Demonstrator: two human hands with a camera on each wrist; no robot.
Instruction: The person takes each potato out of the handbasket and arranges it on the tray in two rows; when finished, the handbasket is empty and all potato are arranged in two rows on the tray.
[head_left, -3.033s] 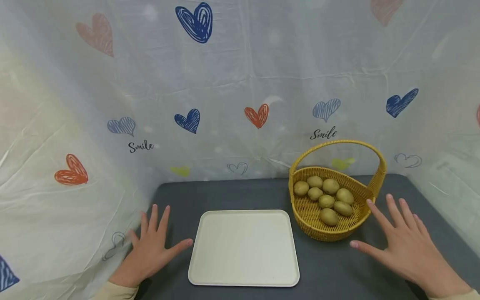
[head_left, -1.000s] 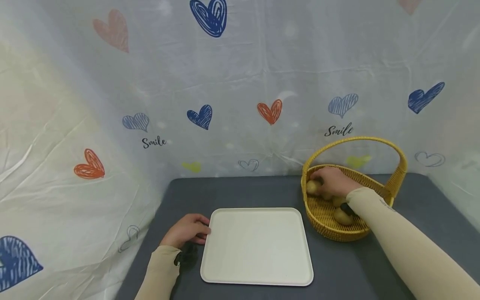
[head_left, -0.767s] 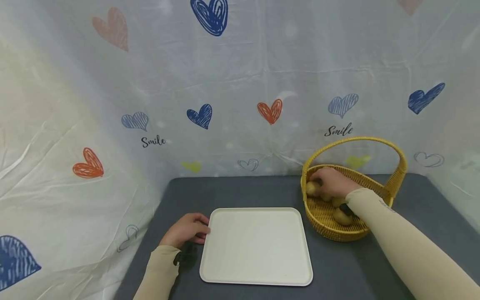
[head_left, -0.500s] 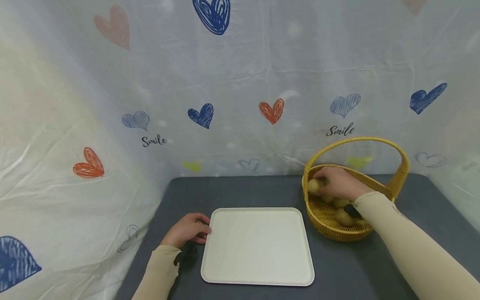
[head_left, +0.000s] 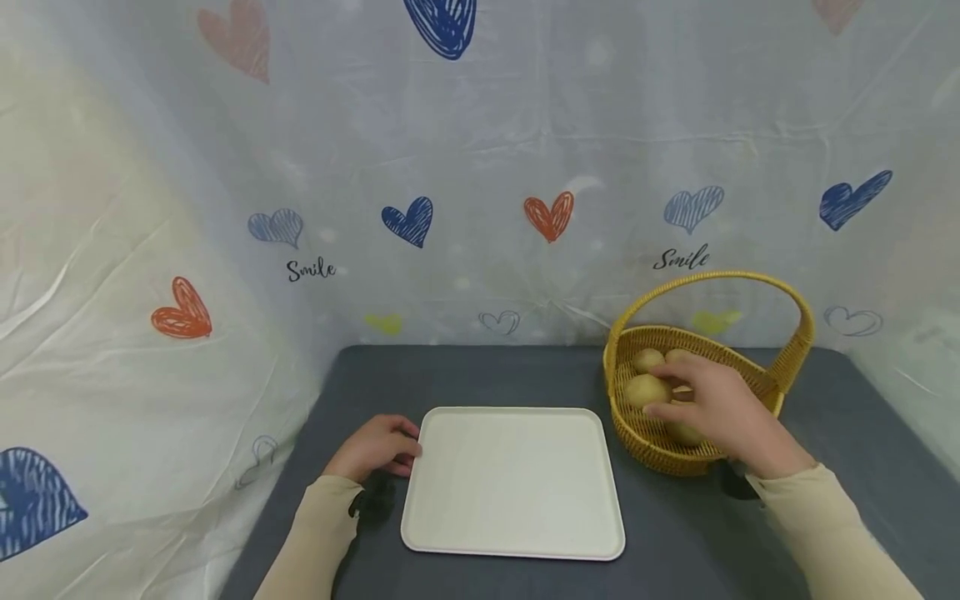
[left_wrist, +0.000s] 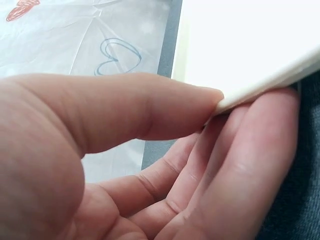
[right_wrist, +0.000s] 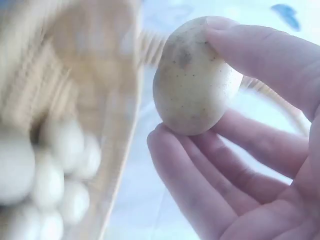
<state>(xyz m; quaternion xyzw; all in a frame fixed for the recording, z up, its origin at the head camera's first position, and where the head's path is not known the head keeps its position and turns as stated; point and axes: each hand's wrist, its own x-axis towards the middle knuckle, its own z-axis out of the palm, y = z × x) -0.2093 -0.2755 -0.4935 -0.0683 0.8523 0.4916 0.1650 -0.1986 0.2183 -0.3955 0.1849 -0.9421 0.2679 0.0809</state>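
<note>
My left hand pinches the left rim of a white rectangular tray; in the left wrist view the thumb lies on top of the rim and the fingers are under it. A brownish potato is held between thumb and fingertips of my right hand, over the front of a yellow wicker basket. Spots on the skin of that potato show in the right wrist view. Several other potatoes lie in the basket, blurred there and partly hidden by the hand in the head view.
The basket's tall arched handle rises over its opening. Both the tray and basket stand on a dark grey table. A pale curtain printed with hearts hangs behind and at the sides.
Both hands were spread open at first. The left has since taken the tray's rim; the right reached into the basket and has now lifted a potato, drawing back toward me.
</note>
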